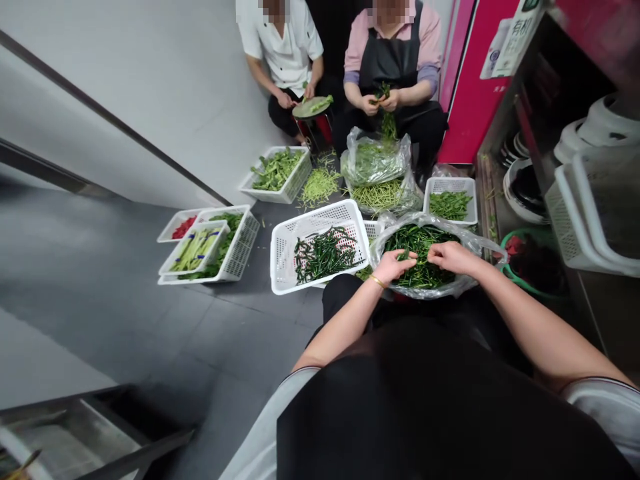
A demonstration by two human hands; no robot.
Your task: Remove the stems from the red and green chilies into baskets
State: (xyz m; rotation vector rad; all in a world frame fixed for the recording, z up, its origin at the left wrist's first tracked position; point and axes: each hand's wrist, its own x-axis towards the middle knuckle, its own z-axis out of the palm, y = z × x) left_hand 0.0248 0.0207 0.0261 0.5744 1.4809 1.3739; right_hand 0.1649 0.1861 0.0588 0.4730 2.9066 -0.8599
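A clear plastic bag (470, 287) lies open in front of me, full of thin dark green peppers (420, 235). Over its left part my left hand (396, 265), with a gold bangle at the wrist, is closed with dark green pieces at its fingertips. My right hand (450, 257) is pinched above the bag's right part; what its fingertips hold is too small to make out. The two hands are a short gap apart. Directly left of the bag, a white perforated basket (281, 257) contains a loose heap of dark green peppers (325, 253).
Two people (283, 40) (393, 60) sit opposite, handling greens. Between us are bagged greens (375, 163), a basket of leafy stalks (295, 190) and a small white basket (450, 220). More baskets (235, 257) stand left; a green basin (530, 287) and a shelf are right.
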